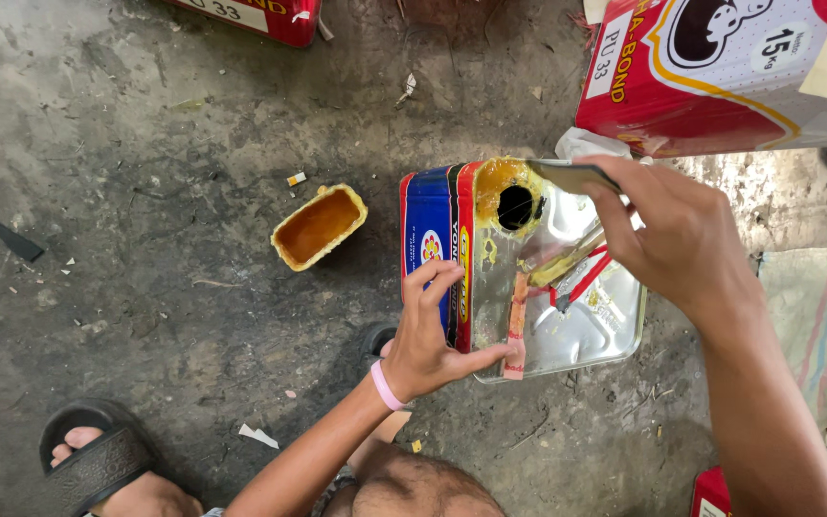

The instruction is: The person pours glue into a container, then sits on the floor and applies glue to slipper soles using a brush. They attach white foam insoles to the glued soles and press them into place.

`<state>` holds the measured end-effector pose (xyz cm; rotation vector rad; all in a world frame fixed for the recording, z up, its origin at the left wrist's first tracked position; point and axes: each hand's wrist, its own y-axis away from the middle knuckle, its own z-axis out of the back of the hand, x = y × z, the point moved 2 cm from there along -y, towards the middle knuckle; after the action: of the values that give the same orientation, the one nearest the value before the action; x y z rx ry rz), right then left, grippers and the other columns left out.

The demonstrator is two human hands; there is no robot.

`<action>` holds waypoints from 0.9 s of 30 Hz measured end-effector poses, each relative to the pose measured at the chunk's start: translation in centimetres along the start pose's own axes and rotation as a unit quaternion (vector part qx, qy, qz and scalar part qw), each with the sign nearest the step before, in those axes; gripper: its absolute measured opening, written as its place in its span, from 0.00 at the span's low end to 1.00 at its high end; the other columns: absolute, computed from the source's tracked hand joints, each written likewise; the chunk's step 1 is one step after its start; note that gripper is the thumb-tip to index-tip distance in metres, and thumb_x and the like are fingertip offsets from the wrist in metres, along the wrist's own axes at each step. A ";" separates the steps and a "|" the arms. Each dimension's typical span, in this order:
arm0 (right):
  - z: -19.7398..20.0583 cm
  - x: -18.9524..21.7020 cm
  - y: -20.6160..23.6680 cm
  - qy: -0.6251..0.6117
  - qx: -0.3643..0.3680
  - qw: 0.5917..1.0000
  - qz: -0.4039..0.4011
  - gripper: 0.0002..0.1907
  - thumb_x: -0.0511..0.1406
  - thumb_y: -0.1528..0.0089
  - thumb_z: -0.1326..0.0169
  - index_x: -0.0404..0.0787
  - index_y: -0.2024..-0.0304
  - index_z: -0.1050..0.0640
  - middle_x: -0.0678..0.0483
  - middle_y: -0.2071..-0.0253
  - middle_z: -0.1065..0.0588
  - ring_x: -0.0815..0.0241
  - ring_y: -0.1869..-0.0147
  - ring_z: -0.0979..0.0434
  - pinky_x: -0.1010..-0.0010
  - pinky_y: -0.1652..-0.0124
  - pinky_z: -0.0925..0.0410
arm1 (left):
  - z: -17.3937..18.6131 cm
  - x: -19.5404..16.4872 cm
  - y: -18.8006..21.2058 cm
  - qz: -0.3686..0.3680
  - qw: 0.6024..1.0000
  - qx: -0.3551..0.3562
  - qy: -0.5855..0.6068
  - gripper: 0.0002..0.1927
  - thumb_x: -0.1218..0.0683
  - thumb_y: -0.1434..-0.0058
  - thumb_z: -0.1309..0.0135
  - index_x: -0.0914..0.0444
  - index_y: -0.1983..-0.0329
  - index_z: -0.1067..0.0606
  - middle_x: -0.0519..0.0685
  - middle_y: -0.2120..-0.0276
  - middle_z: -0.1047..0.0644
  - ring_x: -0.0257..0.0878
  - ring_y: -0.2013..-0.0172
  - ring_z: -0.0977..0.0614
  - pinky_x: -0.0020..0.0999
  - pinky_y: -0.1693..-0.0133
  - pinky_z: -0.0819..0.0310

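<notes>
A rectangular metal can (567, 335) with red and blue printed sides stands on the concrete floor, its silver top smeared with yellow glue around a round black opening (516, 207). My left hand (428, 335) grips the can's near edge, a pink band on the wrist. My right hand (677, 230) hovers over the can's top and holds a thin flat dark piece (571, 174) by the opening. A glue-coated stick (567, 260) lies across the top under that hand.
A small rectangular tub of amber glue (319, 226) sits on the floor left of the can. A large red-and-white can (720, 72) lies at the top right. My foot in a black sandal (98, 464) is at the bottom left.
</notes>
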<state>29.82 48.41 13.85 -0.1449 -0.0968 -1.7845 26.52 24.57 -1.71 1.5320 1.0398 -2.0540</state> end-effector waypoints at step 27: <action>0.9 0.9 1.1 0.087 0.060 0.988 0.112 0.22 0.20 0.38 0.46 0.45 0.46 0.20 0.54 0.47 0.19 0.55 0.52 0.16 0.64 0.60 0.22 | 0.4 0.3 -0.3 -0.014 1.000 0.000 -0.012 0.59 0.40 0.56 0.22 0.67 0.31 0.44 0.60 0.40 0.37 0.54 0.37 0.32 0.48 0.34 0.34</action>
<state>30.72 47.49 14.83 0.0846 -0.0598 -1.5558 25.93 24.53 -1.80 1.4977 1.0599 -2.0855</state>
